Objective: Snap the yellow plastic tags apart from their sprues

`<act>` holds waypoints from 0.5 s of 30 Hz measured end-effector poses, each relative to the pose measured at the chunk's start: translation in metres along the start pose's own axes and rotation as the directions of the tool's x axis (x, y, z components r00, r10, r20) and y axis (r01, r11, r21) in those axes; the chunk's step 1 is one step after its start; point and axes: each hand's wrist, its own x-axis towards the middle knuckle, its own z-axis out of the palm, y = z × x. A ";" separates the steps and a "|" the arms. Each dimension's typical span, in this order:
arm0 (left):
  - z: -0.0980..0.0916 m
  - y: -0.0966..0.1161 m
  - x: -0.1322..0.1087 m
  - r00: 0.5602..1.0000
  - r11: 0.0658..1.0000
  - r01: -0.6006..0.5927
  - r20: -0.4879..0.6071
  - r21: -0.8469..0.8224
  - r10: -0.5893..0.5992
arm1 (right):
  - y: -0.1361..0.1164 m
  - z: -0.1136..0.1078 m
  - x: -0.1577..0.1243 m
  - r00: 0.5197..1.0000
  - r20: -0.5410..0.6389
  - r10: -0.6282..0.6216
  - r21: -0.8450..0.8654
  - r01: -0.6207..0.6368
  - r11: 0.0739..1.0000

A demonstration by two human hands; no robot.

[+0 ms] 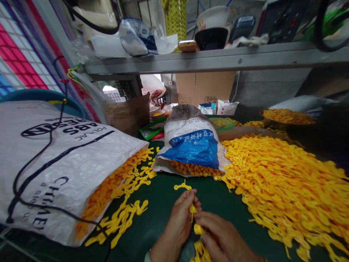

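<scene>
Bench top [152, 222], dark green, listed outward from the hands. At 3 o'clock, heap of yellow plastic pieces [283, 182], moulded shapes joined in runners. At 9 o'clock, white woven sack [54, 160] with black print, lying on its side, yellow pieces spilling from its mouth and a black cable [35, 171] across it. At 12 o'clock, second sack [191, 145] with a blue patch. At 1 o'clock, tray [287, 116] of yellow pieces. Farther off, steel shelf [218, 60] bearing a bowl [212, 32], with a cardboard box [204, 87] beneath.

Left hand [178, 227]: fingers curled together, clamped on a yellow strip [182, 186] that rose above them. Right hand [223, 236]: fingers together, just at a lower yellow piece [200, 251]; whether they gripped it was hidden. Both wrists were cut off by the bottom edge. Shelf items were cut off at the top, and the sack print was only partly legible.
</scene>
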 end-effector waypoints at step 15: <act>-0.002 0.005 -0.006 0.964 0.998 0.056 0.261 -0.007 -0.052 | 0.007 -0.005 0.006 0.905 -0.072 0.420 0.471 -0.341 0.814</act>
